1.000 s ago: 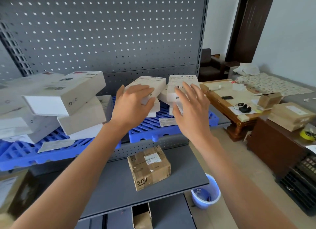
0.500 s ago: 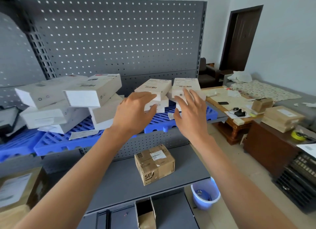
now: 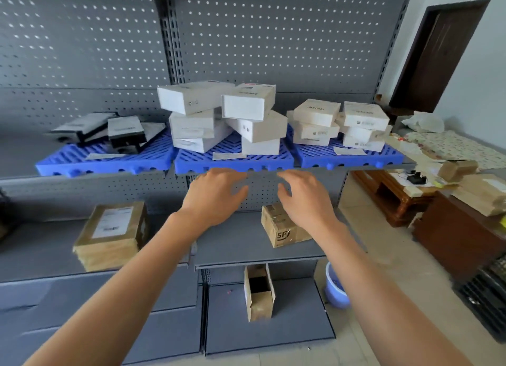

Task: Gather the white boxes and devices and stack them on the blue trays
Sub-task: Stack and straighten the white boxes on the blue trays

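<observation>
Your two bare forearms reach forward from the bottom of the view. Your left hand [image 3: 216,194] and right hand [image 3: 306,198] hover side by side, palms down, fingers loosely spread and holding nothing, just below the front edge of the upper shelf.

Beneath your hands, on the lowest shelf, an open cardboard carton [image 3: 258,293] stands on end, its inside dark. A lilac bucket [image 3: 335,289] sits on the floor to its right. On the middle shelf, a brown box [image 3: 283,226] printed "SF" lies partly behind your right wrist, and a taped parcel [image 3: 112,233] with a white label, too blurred to read, sits to the left.

Above, three blue trays line the upper shelf. The left tray [image 3: 82,164] carries dark and grey flat devices [image 3: 109,131]. The middle tray [image 3: 232,163] holds a leaning pile of large white boxes [image 3: 224,116]. The right tray [image 3: 347,159] holds two neat stacks of smaller white boxes [image 3: 339,123] with barcode stickers, unreadable. Loose paper slips lie on all three trays.

Behind stands a grey pegboard [image 3: 273,37]. Far right, a wooden desk [image 3: 394,198] carries more brown parcels.
</observation>
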